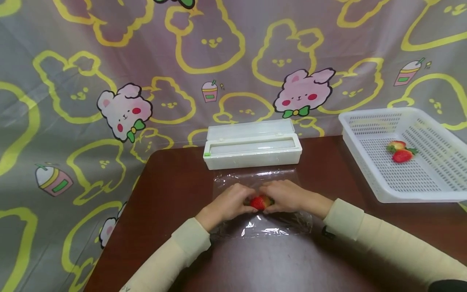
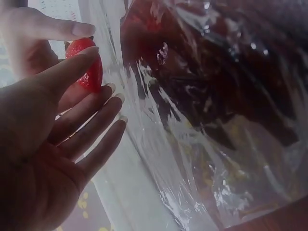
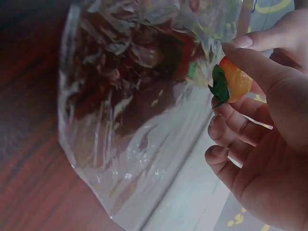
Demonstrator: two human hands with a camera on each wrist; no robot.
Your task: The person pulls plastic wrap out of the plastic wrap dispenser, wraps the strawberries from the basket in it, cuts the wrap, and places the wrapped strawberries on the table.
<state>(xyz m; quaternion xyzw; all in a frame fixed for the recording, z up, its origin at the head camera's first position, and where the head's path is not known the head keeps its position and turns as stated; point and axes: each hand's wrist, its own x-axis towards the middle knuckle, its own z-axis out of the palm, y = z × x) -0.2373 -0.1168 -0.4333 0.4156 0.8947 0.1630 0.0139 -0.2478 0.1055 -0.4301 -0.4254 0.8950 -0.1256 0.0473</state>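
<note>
Both hands meet over a sheet of clear plastic wrap (image 1: 255, 225) lying on the table. Between them is a strawberry (image 1: 258, 203), red on the left and paler toward the green leaves at its right. My left hand (image 1: 232, 201) pinches its red side with thumb and fingers, the other fingers loosely extended in the left wrist view. From the other side, my right hand (image 1: 285, 196) holds the pale leafy end (image 3: 236, 84) between thumb and fingers. The fingers partly hide the fruit in every view.
A white plastic wrap box (image 1: 251, 158) with its lid raised stands behind the sheet. To the right is a white slotted basket (image 1: 368, 172) holding two strawberries (image 1: 403, 155). The dark wood table (image 1: 160, 194) meets a patterned curtain (image 1: 146, 61) at the back.
</note>
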